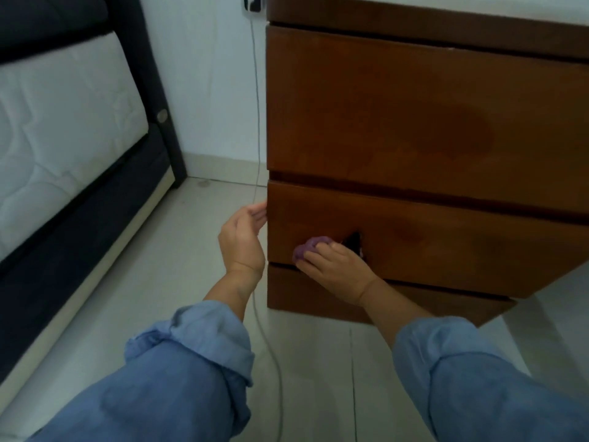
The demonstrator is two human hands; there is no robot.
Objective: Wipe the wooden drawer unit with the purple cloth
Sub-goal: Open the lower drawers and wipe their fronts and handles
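Observation:
The wooden drawer unit (414, 129) fills the right half of the head view, with brown drawer fronts stacked one above the other. My right hand (338, 269) presses a bunched purple cloth (307, 248) against the lower left part of the middle drawer front, beside a dark notch in the wood. My left hand (243, 240) hovers by the unit's left front corner, fingers apart, its fingertips at the drawer's edge and holding nothing. Both forearms wear rolled blue sleeves.
A white cable (257, 122) hangs from a wall plug (253, 3) down the unit's left side and trails across the pale tiled floor (318, 378). A bed with a white mattress (63, 129) and dark frame (165, 100) stands at the left.

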